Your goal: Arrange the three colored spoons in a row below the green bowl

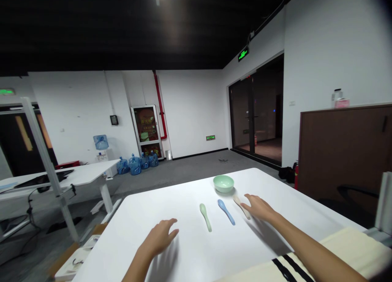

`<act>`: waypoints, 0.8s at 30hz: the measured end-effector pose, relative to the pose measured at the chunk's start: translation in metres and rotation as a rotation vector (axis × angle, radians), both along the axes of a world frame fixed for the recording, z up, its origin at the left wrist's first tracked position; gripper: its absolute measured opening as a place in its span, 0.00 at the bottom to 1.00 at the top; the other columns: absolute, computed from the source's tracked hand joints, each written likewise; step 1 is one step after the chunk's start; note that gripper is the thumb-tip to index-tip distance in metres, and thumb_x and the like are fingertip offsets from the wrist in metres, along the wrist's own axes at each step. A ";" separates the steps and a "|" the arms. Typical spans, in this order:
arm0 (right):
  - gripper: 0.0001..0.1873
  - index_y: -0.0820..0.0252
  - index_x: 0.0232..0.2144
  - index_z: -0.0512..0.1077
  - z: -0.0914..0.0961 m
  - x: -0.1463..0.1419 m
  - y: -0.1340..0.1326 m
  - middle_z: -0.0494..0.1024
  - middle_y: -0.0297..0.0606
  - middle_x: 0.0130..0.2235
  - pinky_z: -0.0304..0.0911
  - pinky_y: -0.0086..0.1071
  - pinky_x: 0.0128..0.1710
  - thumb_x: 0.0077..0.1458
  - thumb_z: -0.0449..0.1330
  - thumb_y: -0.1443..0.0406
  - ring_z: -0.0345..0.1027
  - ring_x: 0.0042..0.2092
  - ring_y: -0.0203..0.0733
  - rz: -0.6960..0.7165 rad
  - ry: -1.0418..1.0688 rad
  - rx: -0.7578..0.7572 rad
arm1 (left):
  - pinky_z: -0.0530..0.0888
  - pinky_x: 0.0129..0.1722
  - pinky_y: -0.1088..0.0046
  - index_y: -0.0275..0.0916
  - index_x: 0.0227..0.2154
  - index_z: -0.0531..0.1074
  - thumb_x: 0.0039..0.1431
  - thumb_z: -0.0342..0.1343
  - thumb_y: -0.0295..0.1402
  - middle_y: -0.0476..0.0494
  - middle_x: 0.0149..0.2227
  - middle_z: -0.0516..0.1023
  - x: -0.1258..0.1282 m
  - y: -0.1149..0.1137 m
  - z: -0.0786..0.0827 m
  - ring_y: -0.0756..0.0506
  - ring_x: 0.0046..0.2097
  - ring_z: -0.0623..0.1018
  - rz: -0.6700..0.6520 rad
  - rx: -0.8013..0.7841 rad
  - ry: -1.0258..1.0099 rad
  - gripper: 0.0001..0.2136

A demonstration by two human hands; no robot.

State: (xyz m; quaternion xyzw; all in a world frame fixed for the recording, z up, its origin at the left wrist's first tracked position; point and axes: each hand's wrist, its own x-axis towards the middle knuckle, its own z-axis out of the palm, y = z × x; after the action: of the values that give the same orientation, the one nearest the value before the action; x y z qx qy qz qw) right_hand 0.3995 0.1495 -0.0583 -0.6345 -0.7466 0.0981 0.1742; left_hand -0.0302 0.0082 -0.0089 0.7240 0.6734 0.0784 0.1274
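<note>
- Three smooth spoons lie in a row on the white, round-cornered table (137,208), on the near side of the pale green, round bowl (223,184).
- The pale green, long-handled spoon (206,217) is the left one; its scoop points far, its long axis running near and slightly right to the handle's end.
- The light blue, long-handled spoon (226,212) lies in the middle, scoop pointing far-left, handle near-right, more slanted than the green one.
- The beige, long-handled spoon (236,199) is on the right, nearly parallel to the blue one, its scoop just beside the bowl's near-right side.
- The right hand (260,208) is at the beige spoon, thumb and fingers spread; its fingers partly overlap the spoon, so contact is hard to judge.
- The left hand (161,235) is left of the green spoon and apart from it, thumb and fingers parted around nothing.
</note>
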 end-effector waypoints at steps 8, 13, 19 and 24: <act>0.25 0.61 0.51 0.71 0.000 -0.004 0.003 0.76 0.53 0.50 0.62 0.37 0.44 0.59 0.51 0.51 0.71 0.50 0.54 -0.026 -0.068 -0.016 | 0.66 0.57 0.61 0.44 0.60 0.65 0.63 0.44 0.48 0.40 0.59 0.72 0.001 0.000 -0.001 0.38 0.60 0.70 -0.002 -0.006 0.002 0.26; 0.20 0.65 0.42 0.74 0.010 -0.015 0.015 0.77 0.54 0.46 0.62 0.38 0.39 0.57 0.55 0.56 0.74 0.46 0.55 -0.039 -0.202 -0.116 | 0.67 0.57 0.61 0.44 0.60 0.66 0.63 0.44 0.48 0.40 0.59 0.72 0.001 0.001 -0.001 0.38 0.59 0.70 -0.004 0.003 -0.005 0.26; 0.19 0.64 0.43 0.75 0.000 -0.027 0.037 0.78 0.52 0.48 0.64 0.35 0.37 0.49 0.61 0.60 0.74 0.47 0.53 -0.076 -0.241 -0.234 | 0.66 0.57 0.60 0.44 0.60 0.66 0.63 0.44 0.47 0.41 0.59 0.73 -0.001 0.001 -0.002 0.38 0.59 0.70 -0.006 0.003 0.004 0.26; 0.18 0.67 0.43 0.74 -0.020 -0.032 0.047 0.78 0.53 0.47 0.62 0.32 0.33 0.48 0.60 0.66 0.75 0.45 0.52 -0.091 -0.246 -0.267 | 0.66 0.57 0.62 0.43 0.60 0.65 0.63 0.44 0.46 0.40 0.59 0.72 0.000 -0.002 0.002 0.39 0.59 0.71 0.013 0.005 0.005 0.26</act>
State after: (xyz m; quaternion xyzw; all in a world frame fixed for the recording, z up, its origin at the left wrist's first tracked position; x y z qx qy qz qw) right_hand 0.3679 0.1964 -0.0785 -0.6922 -0.7132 0.1101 -0.0002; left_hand -0.0299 0.0059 -0.0070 0.7203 0.6780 0.0791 0.1236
